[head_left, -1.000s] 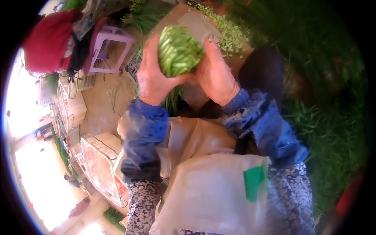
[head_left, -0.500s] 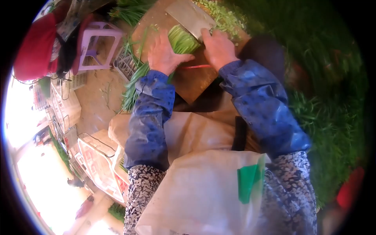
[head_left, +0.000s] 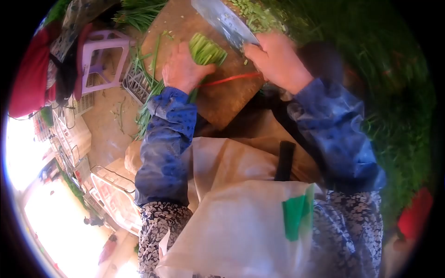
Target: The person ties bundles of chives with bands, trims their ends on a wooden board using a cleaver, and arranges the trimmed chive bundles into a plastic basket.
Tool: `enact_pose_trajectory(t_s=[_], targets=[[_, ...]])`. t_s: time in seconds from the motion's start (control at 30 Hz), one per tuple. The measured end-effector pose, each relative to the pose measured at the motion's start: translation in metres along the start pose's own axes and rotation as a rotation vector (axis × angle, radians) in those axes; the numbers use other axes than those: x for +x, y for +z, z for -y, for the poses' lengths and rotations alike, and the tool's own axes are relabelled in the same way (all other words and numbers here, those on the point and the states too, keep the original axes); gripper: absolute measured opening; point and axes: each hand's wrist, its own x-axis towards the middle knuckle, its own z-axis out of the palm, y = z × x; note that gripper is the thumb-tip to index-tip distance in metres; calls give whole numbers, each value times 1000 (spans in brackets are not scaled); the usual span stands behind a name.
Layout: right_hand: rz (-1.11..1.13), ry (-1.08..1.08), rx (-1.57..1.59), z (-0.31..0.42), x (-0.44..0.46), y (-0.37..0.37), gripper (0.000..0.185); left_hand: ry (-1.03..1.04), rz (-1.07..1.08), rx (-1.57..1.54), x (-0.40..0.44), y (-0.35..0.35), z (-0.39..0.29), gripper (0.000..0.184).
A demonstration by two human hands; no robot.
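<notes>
My left hand (head_left: 183, 69) presses and holds a bundle of cut green stalks (head_left: 206, 50) on a wooden cutting board (head_left: 227, 104). The cut ends face up and right, and long leaves trail off to the left below the hand. In my right hand (head_left: 280, 60) is a cleaver (head_left: 227, 23), its handle hidden by the fingers. Its broad blade reaches up and left over the board, apart from the bundle. A red band (head_left: 231, 78) lies across the board just below the bundle. Chopped green pieces (head_left: 259, 18) are heaped beyond the blade.
To the left are a light purple stool (head_left: 104, 62), a grey plastic basket (head_left: 136, 83) and more crates on the floor. Leafy greens (head_left: 143, 16) lie at the upper left, with a large green mass (head_left: 398, 116) on the right. A pale apron (head_left: 236, 222) covers my lap.
My right hand has moved right, carrying the cleaver away from the bundle, and the blade is turned so its face shows brighter. My left hand stays on the stalks, slightly further left in view.
</notes>
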Motion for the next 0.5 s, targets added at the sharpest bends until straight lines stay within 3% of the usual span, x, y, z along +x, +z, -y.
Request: enact_pose_trajectory(t_s=[0.13,0.27,0.33,0.5], targets=[[-9,-250,-198,-9,5,-4,29,-92,131,-58,4,-23,-12,79],[67,-173,-174,4,10,-19,27,-60,152,-172,14,-20,3,79],[136,-127,-168,9,11,-26,26,-16,280,-427,18,-26,2,77],[291,-202,-314,1,27,-30,27,4,287,-459,16,-31,-2,73]])
